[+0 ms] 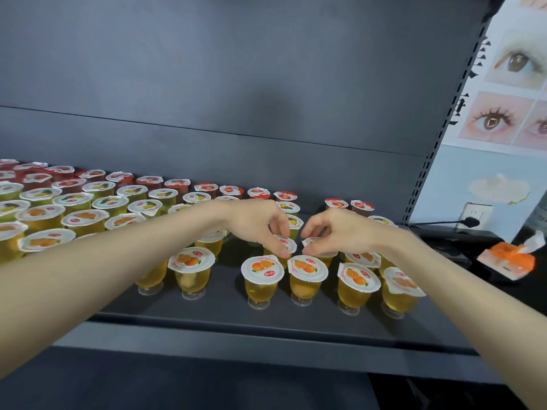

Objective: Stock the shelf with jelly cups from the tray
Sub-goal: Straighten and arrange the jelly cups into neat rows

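Left hand curled, pinching jelly cup lid | right hand curled, pinching neighbouring cup lid

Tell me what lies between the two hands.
In the head view, only a narrow gap separates the left hand and right hand; a yellow-fruit jelly cup farther back shows through it.

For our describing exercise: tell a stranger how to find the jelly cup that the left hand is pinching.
Look along the dark shelf to its front row of orange-picture cups. Just behind that row is the left hand. The cup is the one whose lid its fingers pinch; the right hand holds its neighbour.
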A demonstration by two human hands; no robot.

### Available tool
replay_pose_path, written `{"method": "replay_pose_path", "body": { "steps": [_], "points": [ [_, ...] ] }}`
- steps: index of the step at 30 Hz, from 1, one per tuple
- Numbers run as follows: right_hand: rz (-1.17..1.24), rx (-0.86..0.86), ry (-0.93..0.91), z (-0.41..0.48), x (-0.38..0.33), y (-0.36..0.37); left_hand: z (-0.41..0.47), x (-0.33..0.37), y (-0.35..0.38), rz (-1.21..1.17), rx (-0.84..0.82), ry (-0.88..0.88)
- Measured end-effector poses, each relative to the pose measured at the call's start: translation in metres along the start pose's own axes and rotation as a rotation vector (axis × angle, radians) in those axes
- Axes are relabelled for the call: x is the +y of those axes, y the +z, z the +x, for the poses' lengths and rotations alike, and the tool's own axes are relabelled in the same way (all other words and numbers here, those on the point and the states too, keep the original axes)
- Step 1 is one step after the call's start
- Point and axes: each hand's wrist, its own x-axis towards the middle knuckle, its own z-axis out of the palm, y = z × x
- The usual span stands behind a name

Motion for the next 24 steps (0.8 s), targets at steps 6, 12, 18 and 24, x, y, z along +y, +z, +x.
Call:
{"method": "replay_pose_path", "body": {
  "steps": [6, 12, 18, 24],
  "points": [
    [-0.004, 0.094, -0.012, 0.014, -0.006, 0.009, -0.004, -0.016, -0.004, 0.051, 0.073, -0.040],
    [-0.010, 0.136, -0.022, 0.024, -0.020, 0.019, -0.013, -0.038, -0.004, 0.086, 0.138, -0.023],
    [-0.045, 0.105, 0.005, 0.017, -0.023, 0.016, -0.018, -0.050, -0.002, 0.097, 0.121, -0.009],
    [-0.036, 0.087, -0.003, 0.018, -0.028, 0.018, -0.018, -0.051, -0.001, 0.099, 0.126, -0.018]
  ]
}}
